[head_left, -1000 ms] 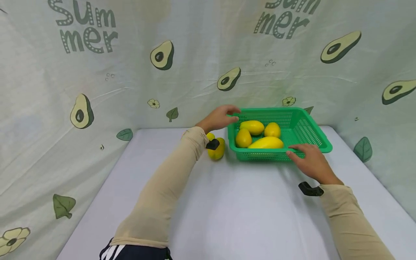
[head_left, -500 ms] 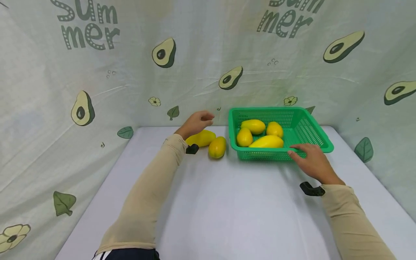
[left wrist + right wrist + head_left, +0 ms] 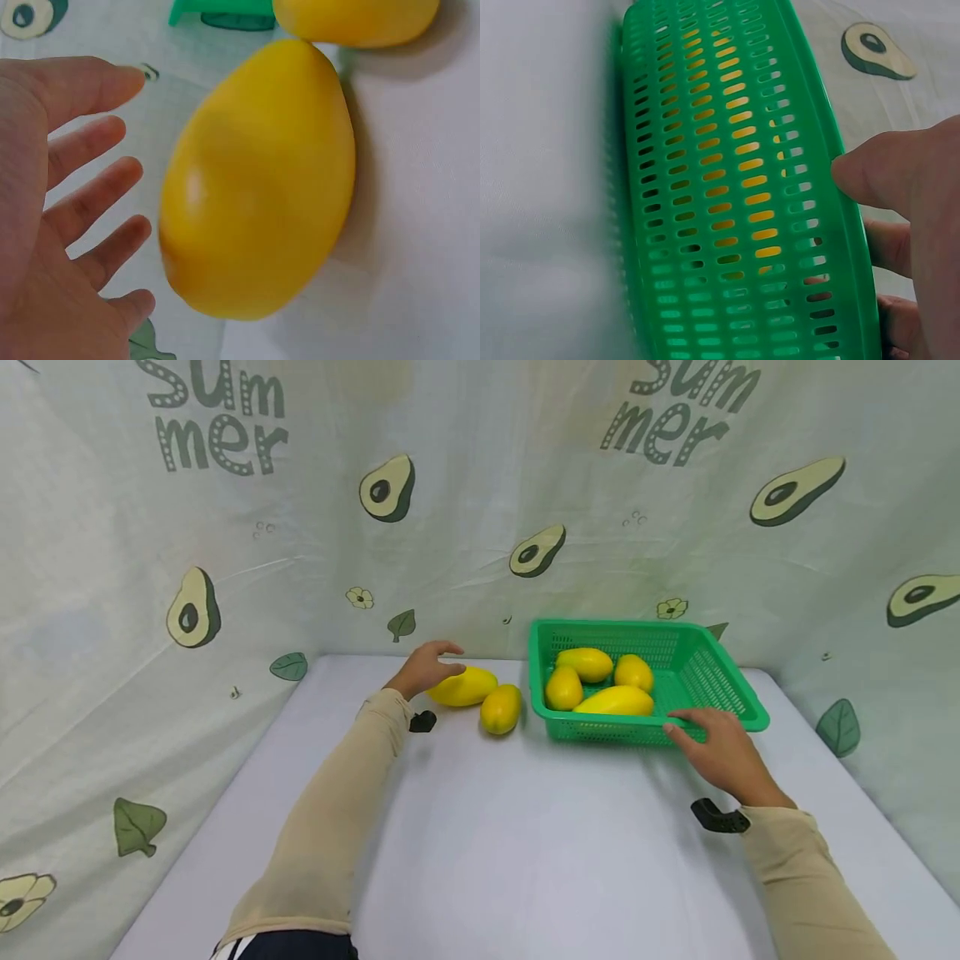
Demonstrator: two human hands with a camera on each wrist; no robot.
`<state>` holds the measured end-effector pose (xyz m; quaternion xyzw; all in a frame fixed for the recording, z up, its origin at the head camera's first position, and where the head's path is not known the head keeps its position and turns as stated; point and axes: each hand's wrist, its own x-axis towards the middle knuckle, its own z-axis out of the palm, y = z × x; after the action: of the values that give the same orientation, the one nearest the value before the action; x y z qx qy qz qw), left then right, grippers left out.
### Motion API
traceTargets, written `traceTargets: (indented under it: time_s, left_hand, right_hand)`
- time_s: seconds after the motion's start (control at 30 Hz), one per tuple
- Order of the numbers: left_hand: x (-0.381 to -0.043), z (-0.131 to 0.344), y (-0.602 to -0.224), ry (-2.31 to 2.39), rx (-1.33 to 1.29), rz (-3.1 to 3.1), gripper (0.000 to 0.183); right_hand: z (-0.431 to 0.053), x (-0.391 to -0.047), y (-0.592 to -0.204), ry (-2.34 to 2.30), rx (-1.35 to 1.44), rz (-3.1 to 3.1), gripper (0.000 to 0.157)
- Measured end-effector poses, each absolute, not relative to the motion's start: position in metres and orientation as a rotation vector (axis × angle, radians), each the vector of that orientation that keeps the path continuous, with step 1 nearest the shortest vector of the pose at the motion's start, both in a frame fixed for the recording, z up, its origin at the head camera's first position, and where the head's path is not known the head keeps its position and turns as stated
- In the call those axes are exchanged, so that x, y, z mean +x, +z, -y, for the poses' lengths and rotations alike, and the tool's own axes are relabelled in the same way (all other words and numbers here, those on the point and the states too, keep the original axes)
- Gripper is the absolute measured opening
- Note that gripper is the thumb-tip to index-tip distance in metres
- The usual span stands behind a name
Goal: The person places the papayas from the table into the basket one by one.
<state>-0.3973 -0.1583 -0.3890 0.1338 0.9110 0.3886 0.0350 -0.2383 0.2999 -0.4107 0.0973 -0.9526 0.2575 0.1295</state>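
Head view puts the left hand [image 3: 423,670] at the nine-o'clock end of the long yellow fruit [image 3: 467,686], farther out than a second ago, when its fingers hung by the rim of the green basket [image 3: 607,732]. That shift uncovers the long fruit, largely hidden behind the wrist then, and leaves the hand, I judge, well placed beside it. The left wrist view shows the fingers spread wide, thumb apart, holding nothing, with a gap between fingertips and fruit. The shorter yellow fruit [image 3: 500,709] lies at four o'clock from the long one, close enough that they seem to touch; both rest on the worktop [image 3: 525,843], outside the basket, toward nine o'clock from it. Inside, four yellow fruits [image 3: 614,701] sit grouped on the nine-o'clock side, unchanged. The right hand [image 3: 722,752] has also kept its place, pinching the basket's rim at five o'clock, thumb outside and fingers within, which probably steadies the basket.
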Motion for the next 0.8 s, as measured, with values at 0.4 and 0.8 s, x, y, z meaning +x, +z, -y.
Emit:
traceTargets:
  time_s: [0.4, 0.8]
  left_hand:
    - [-0.396, 0.166, -0.421, 1.194, 0.345, -2.795, 0.069]
    - [-0.391, 0.167, -0.429, 1.211, 0.367, -2.772, 0.075]
  right_hand:
    - [-0.301, -0.235, -0.417, 0.750, 0.306, 2.726, 0.046]
    - [-0.301, -0.235, -0.419, 0.744, 0.295, 2.700, 0.045]
